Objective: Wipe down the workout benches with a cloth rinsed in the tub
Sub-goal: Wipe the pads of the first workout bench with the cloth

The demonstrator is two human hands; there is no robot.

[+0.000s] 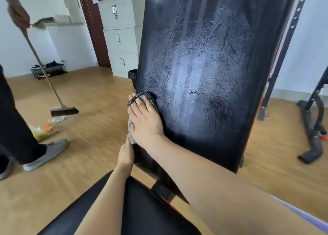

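A black padded bench backrest [209, 60] rises tilted in front of me, streaked with wet wipe marks and a small tear near its middle. My right hand [145, 123] lies flat on a grey cloth [131, 133], pressing it against the backrest's lower left edge; a dark netted part of the cloth [150, 99] curls over my fingertips. My left hand [126, 154] grips the backrest's left edge just below the cloth. The black bench seat [138, 213] is at the bottom, under my forearms. No tub is in view.
Another person [21, 121] at left sweeps with a broom [63, 111] near litter [44, 130] on the wood floor. Grey filing cabinets [122, 34] and a black bin [133, 76] stand behind the bench. A rack upright [282, 44] and black frame parts [312, 133] lie right.
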